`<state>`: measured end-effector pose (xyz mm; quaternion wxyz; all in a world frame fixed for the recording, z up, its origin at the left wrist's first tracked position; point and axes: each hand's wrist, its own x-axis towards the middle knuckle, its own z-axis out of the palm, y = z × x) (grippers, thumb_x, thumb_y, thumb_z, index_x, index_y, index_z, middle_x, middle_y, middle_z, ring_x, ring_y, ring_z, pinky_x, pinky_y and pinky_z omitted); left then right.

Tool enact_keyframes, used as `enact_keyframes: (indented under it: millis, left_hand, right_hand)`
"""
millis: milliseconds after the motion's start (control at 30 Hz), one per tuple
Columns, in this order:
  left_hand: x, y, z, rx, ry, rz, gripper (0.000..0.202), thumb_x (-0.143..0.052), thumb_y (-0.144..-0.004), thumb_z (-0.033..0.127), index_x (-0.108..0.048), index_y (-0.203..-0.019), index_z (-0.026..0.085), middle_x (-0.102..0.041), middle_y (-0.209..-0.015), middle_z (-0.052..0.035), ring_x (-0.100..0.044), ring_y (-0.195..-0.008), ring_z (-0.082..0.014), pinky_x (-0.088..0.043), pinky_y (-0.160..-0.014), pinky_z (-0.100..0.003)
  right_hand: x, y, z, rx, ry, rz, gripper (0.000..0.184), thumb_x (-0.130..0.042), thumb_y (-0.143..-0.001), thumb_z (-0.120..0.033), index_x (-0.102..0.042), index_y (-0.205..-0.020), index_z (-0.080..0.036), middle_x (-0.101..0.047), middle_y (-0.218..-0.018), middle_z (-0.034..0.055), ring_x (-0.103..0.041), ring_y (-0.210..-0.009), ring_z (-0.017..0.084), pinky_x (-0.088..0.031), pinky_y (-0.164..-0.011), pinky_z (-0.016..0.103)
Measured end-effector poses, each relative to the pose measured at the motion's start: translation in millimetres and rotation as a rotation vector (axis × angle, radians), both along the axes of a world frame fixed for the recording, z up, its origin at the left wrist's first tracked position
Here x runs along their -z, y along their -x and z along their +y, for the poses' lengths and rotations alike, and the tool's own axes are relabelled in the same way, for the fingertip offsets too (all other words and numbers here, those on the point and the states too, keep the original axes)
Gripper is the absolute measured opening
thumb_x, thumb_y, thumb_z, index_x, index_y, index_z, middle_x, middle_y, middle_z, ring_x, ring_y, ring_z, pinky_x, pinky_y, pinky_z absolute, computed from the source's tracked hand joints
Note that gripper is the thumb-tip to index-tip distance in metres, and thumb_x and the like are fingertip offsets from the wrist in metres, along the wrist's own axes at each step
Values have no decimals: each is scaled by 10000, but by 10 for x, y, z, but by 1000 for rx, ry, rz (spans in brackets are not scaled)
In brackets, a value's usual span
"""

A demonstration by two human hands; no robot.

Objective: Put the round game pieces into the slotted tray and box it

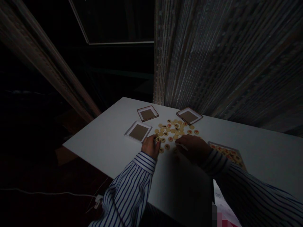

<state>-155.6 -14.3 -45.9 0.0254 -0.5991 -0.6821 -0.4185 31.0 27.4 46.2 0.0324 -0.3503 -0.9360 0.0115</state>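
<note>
Probably light, hard, kinda slick round pieces (170,138), so pinch by the rim; can't tell any grip in half-curled left hand (150,146) or bent-fingered right hand (194,147).

Discs (158,139) partly behind the hands (150,146)

strand curtain (213,53) behind white table (101,142) | white cable (47,192), lower left

Dim room, dark reddish floor (47,209). White table (101,138) in front of a hanging curtain (213,56), another curtain (52,67) at left. Dark framed pane (118,22) between them.
</note>
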Motion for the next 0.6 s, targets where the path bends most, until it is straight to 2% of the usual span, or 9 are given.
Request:
enact_keyframes:
  millis: [200,333,600]
  left_hand:
    - [-98,-41,-59,32,-99,-1,234,-591,-750,228,-551,-969,155,-639,-819,-51,-592,-745,-164,-492,-698,-305]
    - [-153,-57,-99,61,-163,18,216,-572,-776,269,-551,-954,149,-645,-827,-70,-590,-734,-164,-491,-673,-302]
    - [-265,-93,-136,198,-230,117,222,-556,-778,285,-537,-961,161,-644,-808,-65,-590,-693,-156,-488,-618,-282]
  right_hand:
    - [-43,-133,-12,10,-23,44,250,-453,-817,-263,-625,-973,-171,-656,-890,90,-603,-807,204,-426,-690,308]
    - [-119,-247,-38,45,-47,70,258,-454,-809,-247,-632,-979,-171,-664,-907,95,-609,-824,207,-442,-701,317]
    - [-288,-578,-72,136,-118,154,259,-448,-809,-266,-647,-944,-171,-676,-848,78,-608,-767,180,-459,-688,293]
